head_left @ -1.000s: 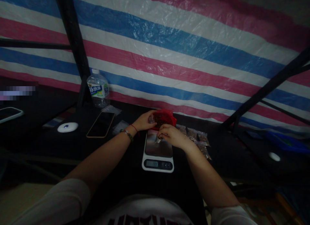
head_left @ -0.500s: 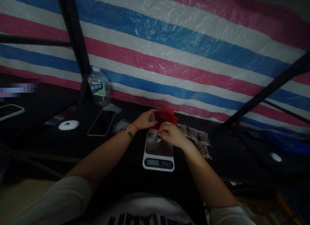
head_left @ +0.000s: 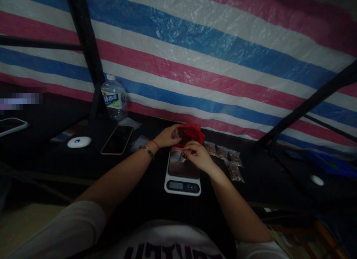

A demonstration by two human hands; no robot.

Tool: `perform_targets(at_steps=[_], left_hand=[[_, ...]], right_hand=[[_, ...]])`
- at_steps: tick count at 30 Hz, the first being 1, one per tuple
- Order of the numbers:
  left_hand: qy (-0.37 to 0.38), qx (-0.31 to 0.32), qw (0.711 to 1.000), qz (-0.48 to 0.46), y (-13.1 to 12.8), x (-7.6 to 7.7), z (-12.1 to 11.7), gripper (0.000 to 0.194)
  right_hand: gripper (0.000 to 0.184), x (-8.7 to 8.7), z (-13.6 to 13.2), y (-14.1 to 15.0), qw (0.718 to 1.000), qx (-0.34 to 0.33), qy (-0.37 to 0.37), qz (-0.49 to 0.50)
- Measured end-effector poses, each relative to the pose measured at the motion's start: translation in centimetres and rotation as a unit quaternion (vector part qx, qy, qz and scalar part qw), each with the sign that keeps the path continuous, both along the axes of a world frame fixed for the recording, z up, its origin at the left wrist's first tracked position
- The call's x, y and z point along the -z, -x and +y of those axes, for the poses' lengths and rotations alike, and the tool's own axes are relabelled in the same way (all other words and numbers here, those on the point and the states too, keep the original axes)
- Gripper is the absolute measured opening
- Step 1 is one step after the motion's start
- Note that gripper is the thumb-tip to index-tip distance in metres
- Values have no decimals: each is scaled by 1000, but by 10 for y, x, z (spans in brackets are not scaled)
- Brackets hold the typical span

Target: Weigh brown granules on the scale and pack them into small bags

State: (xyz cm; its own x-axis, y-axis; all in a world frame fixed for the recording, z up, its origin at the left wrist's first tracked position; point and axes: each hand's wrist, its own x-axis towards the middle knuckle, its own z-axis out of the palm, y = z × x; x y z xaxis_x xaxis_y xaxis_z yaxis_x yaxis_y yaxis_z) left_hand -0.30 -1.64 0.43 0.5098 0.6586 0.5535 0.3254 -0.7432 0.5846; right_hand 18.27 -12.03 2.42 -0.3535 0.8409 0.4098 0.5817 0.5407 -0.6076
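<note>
Left hand (head_left: 166, 137) curled round the near left rim of a red bag (head_left: 192, 132), gripping the plastic and holding its mouth open toward the wearer, presumably so that the dark loose contents stay within reach. Right hand (head_left: 197, 156) just in front of that mouth, fingers pinched together over something small and pale (too dim to name, perhaps a small packet), hovering directly above the far end of the scale's plate. Kitchen scale (head_left: 182, 173) straight beneath the right hand and just nearer the body than the bag, display turned toward the wearer, likely for reading while portions are dropped. Just beyond the right hand's knuckles, to its right, a row of small filled packets (head_left: 226, 158) laid flat on the dark table (head_left: 134, 177), seemingly set aside within easy reach. Beside the left wrist, a few clear flat wrappers; farther left of it, a phone (head_left: 117, 139) face up, then a white puck-shaped device (head_left: 79, 142). Well beyond the left hand, a water bottle (head_left: 114, 97) upright against the striped tarp (head_left: 212, 51).
</note>
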Motion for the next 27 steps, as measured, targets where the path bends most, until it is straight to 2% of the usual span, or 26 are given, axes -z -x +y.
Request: perform_targets(at_steps=[6,9,14,18,24,27], left_hand=[[8,0,1000,-1,0,2,1,59],[8,2,1000,-1,0,2,1,60],[36,-15,999,3,-1,4,2,60],[82,-60,994,48,-1,5,3,52],[100,-12,992,76,2,3,1,43],[98,-2,994,55,2,4,3,33]], right_hand=[[14,-6,-7,0,997,-46,-25,-48],[18,-11,-6,-4,998,-35,-40,-31],[29,-14,21,-18,998,9,-53,-17],[34,-12,57,-20,992,44,9,-119],[27,-7,100,-11,950,-9,116,-289],[34,-1,111,-7,928,-32,165,-332]])
